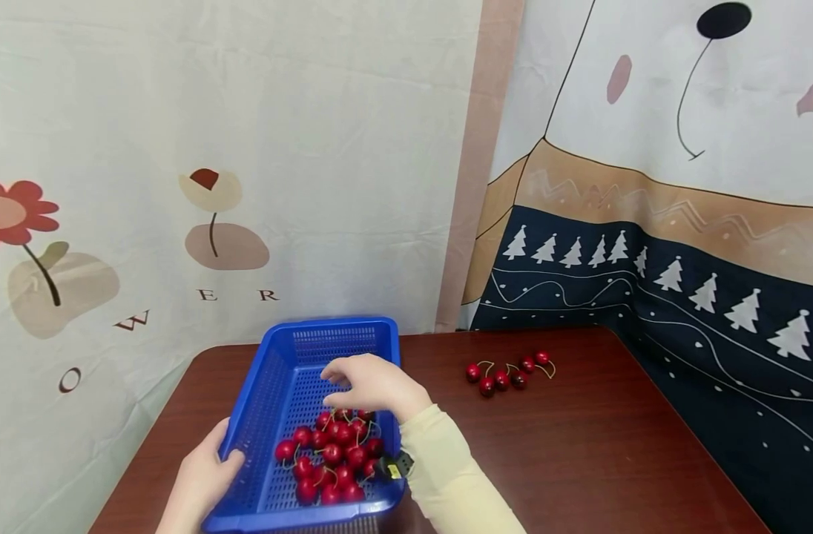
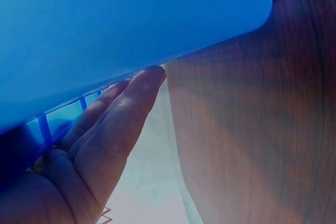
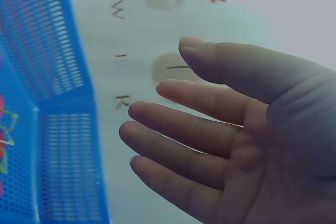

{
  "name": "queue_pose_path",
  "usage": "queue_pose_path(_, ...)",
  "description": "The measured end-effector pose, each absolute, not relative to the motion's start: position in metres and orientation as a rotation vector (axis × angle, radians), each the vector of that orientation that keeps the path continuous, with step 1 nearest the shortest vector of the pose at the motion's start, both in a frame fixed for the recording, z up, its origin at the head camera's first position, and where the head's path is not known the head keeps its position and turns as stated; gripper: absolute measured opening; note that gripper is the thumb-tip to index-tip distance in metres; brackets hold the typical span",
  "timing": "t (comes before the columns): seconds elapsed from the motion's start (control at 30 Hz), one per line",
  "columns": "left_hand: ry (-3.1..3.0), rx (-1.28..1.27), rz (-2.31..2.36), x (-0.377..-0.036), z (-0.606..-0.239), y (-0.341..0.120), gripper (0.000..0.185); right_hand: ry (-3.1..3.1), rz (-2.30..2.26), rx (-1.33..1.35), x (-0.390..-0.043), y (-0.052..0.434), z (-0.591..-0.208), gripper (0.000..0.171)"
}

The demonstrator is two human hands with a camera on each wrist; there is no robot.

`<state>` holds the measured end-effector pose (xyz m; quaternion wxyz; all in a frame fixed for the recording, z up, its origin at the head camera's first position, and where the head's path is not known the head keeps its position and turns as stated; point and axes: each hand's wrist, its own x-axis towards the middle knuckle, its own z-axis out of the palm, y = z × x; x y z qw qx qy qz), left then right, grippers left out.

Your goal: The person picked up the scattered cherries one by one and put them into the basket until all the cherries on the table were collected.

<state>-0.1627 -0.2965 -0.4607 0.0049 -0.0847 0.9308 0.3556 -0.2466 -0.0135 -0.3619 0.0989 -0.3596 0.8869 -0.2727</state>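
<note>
A blue plastic basket (image 1: 300,516) with perforated walls stands on the table, a heap of red cherries (image 1: 333,454) with stems in its near part. At the basket's left side, my left hand (image 1: 202,475) grips the rim, its thumb over the edge. In the left wrist view, the fingers (image 2: 118,124) lie against the outer side beneath the rim. My right hand (image 1: 373,386) hovers over the basket, just beyond the cherries, and holds nothing. Its fingers (image 3: 184,129) are spread and nearly straight in the right wrist view, apart from the basket wall (image 3: 68,161).
Several more cherries (image 1: 502,380) lie on the brown table (image 1: 580,445), right of the basket. A pale printed cloth (image 1: 353,185) hangs behind the table, and a dark cloth with white trees (image 1: 647,297) hangs along the right. The wrist camera (image 1: 395,466) sits near the basket's right rim.
</note>
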Motion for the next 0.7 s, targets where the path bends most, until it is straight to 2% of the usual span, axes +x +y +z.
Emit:
queue_pose_path(0.37,2.894,-0.267,1.126,-0.164,-0.461,-0.297,0.06,2.631,-1.001,-1.016,-0.241,0.033,-0.359,0.041)
queue_pose_path(0.7,2.923,-0.25,1.109,-0.163,-0.461,-0.296,0.06,2.795,-1.259,-0.909,-0.243,0.07,-0.39,0.028)
